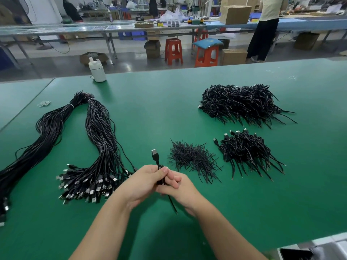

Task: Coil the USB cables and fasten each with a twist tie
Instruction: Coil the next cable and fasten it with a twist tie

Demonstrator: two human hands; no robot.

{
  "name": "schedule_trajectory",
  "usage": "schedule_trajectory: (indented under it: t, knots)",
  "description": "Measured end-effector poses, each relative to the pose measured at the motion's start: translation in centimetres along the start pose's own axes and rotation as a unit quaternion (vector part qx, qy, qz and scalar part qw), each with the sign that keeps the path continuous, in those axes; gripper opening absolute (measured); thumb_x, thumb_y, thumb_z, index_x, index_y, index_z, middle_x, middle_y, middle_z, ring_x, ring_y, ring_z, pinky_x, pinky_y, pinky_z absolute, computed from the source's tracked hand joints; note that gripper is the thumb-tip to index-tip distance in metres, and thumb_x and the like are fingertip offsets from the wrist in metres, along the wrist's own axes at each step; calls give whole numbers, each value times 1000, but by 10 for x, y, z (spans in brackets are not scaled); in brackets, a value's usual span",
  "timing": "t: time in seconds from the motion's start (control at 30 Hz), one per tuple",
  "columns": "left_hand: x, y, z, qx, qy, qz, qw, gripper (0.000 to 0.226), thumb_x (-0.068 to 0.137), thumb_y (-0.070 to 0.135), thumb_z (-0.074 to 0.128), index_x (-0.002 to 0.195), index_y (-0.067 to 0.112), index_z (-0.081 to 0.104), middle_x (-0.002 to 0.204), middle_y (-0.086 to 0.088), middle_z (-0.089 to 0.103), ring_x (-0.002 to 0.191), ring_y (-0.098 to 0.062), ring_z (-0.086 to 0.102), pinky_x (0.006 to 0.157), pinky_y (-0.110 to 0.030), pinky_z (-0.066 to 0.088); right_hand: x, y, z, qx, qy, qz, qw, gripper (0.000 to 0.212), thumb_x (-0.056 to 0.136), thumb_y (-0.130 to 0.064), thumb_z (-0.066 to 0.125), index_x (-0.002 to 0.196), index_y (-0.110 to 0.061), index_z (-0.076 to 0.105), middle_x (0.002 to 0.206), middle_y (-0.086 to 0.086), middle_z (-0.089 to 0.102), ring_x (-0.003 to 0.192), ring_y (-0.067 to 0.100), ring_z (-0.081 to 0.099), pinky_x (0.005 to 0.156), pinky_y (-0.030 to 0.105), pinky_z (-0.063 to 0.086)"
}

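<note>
Both hands meet low at the centre of the green table (187, 102). My left hand (144, 182) grips a coiled black USB cable (156, 159), whose plug sticks up above my fingers. My right hand (178, 188) pinches the same coil from the right; a loose cable end (171, 202) hangs down below it. A pile of black twist ties (193, 158) lies just right of my hands. Two heaps of tied coils lie further right, a small one (246, 151) and a large one (240, 102). A long bundle of uncoiled cables (97, 139) lies to the left.
A white bottle (97, 69) stands at the table's far edge. White rubber bands (44, 103) lie at far left. Beyond the table are red stools (173, 50), cardboard boxes and a standing person (262, 29). A dark object (296, 254) sits at the lower right corner.
</note>
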State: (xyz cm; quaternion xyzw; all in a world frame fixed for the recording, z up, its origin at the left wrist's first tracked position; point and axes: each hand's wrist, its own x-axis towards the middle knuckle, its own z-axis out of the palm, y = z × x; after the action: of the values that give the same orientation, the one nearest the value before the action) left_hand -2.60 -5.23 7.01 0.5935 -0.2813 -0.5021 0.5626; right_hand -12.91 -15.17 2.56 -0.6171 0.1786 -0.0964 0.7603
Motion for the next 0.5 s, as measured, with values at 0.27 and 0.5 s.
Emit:
schedule_trajectory:
  t: [0.27,0.5]
  knots:
    - [-4,5,20,300,202,-28,932,38,103,30,44,80,13,69,74,0,73,76,-17,64,73,-34,49,-3,-6,9,-235,96,-65,965,16,73,-33,61,83,-23,54,64,-19,53,62,2,45,62,23,40]
    - [-4,8,12,433,273,124,850,16,101,36,46,89,28,53,82,9,57,76,-8,55,67,-24,34,-1,-27,-1,-501,72,-154,848,17,103,-26,37,113,-15,43,108,10,58,87,36,59,73,47,45]
